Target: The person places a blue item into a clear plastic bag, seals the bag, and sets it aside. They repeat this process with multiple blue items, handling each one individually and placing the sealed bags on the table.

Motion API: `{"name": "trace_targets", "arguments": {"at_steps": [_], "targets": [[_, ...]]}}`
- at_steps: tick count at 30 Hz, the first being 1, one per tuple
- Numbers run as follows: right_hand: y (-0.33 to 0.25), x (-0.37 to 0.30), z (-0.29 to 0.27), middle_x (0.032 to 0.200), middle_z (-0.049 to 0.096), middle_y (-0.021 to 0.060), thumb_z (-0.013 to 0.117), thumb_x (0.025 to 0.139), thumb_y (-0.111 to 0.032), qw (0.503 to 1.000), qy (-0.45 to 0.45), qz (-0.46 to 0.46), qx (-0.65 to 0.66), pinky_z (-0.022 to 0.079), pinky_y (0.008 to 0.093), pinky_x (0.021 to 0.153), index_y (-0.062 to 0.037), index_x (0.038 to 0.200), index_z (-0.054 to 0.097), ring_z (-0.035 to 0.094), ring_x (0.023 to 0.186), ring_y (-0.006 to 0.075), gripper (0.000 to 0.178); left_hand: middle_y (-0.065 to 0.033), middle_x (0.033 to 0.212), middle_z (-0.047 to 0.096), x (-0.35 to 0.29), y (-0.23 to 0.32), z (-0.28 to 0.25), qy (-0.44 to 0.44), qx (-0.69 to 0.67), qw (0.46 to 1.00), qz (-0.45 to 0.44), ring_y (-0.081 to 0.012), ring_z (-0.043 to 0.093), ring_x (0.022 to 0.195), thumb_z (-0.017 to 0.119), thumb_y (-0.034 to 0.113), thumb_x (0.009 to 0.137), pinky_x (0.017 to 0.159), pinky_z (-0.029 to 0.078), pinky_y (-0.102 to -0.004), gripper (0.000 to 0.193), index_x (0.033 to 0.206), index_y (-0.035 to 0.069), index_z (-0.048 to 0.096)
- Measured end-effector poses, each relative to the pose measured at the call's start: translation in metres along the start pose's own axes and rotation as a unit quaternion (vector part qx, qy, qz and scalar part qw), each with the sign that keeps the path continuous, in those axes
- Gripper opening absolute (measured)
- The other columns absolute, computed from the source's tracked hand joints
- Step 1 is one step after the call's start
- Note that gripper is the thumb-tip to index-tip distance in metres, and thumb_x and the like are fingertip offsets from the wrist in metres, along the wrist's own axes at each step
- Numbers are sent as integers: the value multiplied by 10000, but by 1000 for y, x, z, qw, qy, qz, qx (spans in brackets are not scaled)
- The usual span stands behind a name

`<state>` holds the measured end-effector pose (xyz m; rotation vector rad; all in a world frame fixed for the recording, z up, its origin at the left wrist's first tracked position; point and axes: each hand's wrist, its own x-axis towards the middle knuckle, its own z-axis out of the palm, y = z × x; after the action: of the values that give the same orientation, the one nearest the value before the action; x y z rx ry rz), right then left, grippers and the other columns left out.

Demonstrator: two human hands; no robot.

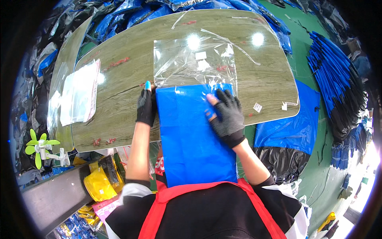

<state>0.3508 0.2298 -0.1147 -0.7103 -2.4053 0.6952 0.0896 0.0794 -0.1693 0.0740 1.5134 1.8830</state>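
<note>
A folded blue plastic sheet (pixel 191 131) lies lengthwise before me, from the table to my apron. Past its far edge a clear plastic bag (pixel 179 59) stretches flat over the tabletop; a strip of it shows along the sheet's right side. My left hand (pixel 147 104), in a black fingerless glove with a blue fingertip cover, is at the sheet's far left corner. Its fingers are drawn together at the bag's edge, partly hidden. Gloved in ribbed grey-black, my right hand (pixel 226 115) rests palm down on the sheet's right half, fingers spread.
Clear bags (pixel 81 93) are stacked on the left of the wood-grain table (pixel 123 87). A small green-bladed fan (pixel 41 145) stands near yellow packages (pixel 101 183). Blue-and-black covers (pixel 334 83) pile at the right; another (pixel 286 131) hangs beside the table. Small labels (pixel 258 107) lie on it.
</note>
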Motion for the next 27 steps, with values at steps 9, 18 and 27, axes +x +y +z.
{"name": "trace_targets", "arguments": {"at_steps": [9, 18, 27], "targets": [[41, -18, -21, 968, 662, 66, 609, 902, -457, 822, -171, 330, 431, 489, 260, 768, 9, 1114, 622, 598, 859, 112, 512, -189, 1055, 652, -105, 1, 17, 88, 328, 930, 141, -245, 616, 930, 666, 462, 848, 829, 472, -350, 610, 1164, -51, 574], [27, -55, -32, 1136, 618, 101, 630, 893, -446, 775, -144, 357, 500, 483, 303, 856, 6, 1263, 526, 583, 982, 153, 594, -178, 883, 678, -164, -21, -29, -91, 481, 867, 94, -220, 616, 795, 585, 467, 907, 751, 484, -367, 556, 1101, -53, 612], [30, -46, -25, 1211, 589, 101, 675, 882, -345, 762, -178, 315, 537, 477, 326, 894, -10, 1319, 477, 573, 1041, 174, 585, -190, 1037, 660, -23, 29, -40, -91, 292, 940, 150, -171, 614, 838, 516, 345, 968, 748, 488, -337, 418, 1153, -25, 571]]}}
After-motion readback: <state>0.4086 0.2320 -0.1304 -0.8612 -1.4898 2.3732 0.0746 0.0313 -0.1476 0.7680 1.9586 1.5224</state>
